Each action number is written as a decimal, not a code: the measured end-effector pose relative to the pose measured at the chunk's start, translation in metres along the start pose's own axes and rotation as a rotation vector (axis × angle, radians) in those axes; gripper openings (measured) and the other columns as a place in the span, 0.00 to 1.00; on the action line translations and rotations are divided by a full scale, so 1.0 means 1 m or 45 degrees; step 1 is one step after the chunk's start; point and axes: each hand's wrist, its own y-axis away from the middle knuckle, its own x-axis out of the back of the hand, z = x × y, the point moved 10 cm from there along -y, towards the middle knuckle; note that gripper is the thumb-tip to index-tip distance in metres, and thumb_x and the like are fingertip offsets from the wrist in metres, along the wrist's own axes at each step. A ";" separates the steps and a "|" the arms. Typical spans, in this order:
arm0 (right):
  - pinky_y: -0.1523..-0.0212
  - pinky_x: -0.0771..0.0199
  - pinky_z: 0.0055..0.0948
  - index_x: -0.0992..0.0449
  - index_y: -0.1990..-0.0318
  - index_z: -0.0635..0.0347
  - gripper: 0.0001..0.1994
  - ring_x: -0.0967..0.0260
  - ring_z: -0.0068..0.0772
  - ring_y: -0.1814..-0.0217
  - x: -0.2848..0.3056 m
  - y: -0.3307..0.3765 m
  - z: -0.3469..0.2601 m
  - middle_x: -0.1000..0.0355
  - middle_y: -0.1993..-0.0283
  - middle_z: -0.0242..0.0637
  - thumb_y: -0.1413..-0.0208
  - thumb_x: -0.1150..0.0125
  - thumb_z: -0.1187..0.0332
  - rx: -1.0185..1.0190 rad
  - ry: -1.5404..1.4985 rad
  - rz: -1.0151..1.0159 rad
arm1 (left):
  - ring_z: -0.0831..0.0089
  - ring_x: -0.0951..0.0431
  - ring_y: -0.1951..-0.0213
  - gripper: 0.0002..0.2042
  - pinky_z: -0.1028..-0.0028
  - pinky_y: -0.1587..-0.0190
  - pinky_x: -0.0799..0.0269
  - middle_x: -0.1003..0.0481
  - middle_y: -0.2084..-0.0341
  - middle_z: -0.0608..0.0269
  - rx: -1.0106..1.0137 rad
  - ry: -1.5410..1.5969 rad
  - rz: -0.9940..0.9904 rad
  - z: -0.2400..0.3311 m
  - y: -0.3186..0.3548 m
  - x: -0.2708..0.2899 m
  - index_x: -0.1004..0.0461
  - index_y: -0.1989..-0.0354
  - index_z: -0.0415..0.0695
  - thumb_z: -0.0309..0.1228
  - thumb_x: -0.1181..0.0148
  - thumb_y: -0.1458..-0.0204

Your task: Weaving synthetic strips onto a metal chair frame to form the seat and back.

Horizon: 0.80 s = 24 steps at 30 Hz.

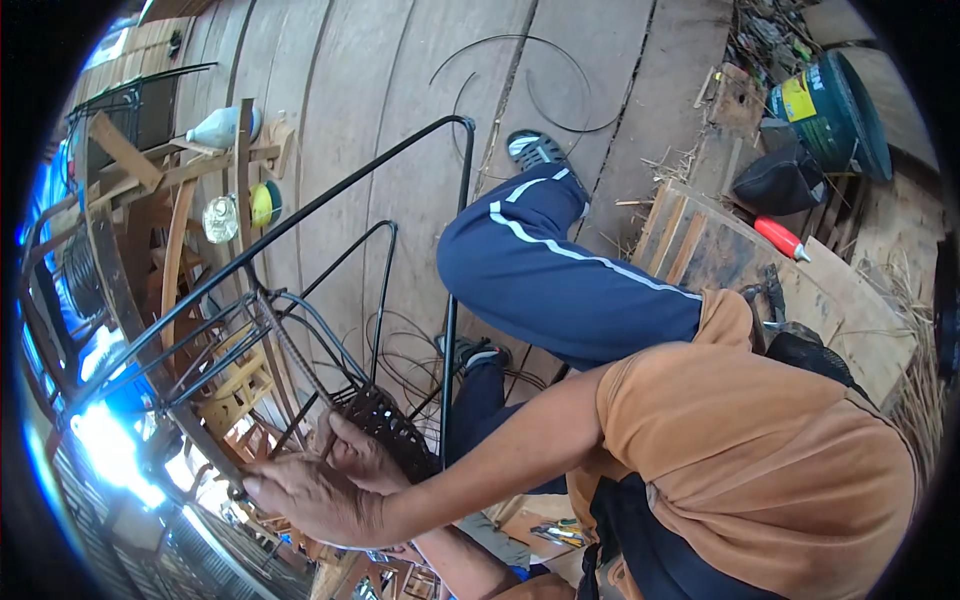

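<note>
Hands meet low in the picture on a black metal frame (300,215). One hand (310,495) lies over the frame's lower bar with fingers curled around it; the other hand (365,450), partly hidden behind it, pinches dark strands at a small woven patch (390,430); which hand is left or right cannot be told. Judging by this, weaving has only begun: one patch covers a corner, most bars stay bare. Loose black strands (520,80) curl across the plank floor (400,120). One green bucket (835,110) and one red-handled tool (780,238) lie beyond.
</note>
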 end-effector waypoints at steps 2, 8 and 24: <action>0.72 0.39 0.30 0.31 0.75 0.61 0.19 0.38 0.30 0.76 -0.002 0.000 -0.003 0.37 0.81 0.34 0.39 0.58 0.56 0.021 0.035 -0.034 | 0.77 0.31 0.66 0.21 0.75 0.62 0.32 0.28 0.65 0.54 -0.019 -0.273 0.054 -0.004 -0.003 0.012 0.33 0.54 0.32 0.42 0.57 0.39; 0.71 0.37 0.31 0.31 0.73 0.62 0.18 0.35 0.35 0.76 -0.021 0.010 -0.003 0.36 0.81 0.37 0.39 0.58 0.58 0.055 0.139 -0.207 | 0.77 0.32 0.69 0.20 0.75 0.65 0.33 0.28 0.69 0.56 -0.107 -1.111 0.160 0.006 -0.002 0.031 0.32 0.59 0.31 0.42 0.56 0.40; 0.65 0.36 0.36 0.29 0.62 0.64 0.23 0.34 0.35 0.65 0.024 -0.034 0.051 0.29 0.66 0.43 0.64 0.34 0.58 -0.057 0.338 -1.078 | 0.77 0.34 0.78 0.22 0.76 0.72 0.35 0.27 0.81 0.61 -0.359 -3.305 0.405 0.038 0.021 0.029 0.27 0.72 0.30 0.41 0.53 0.41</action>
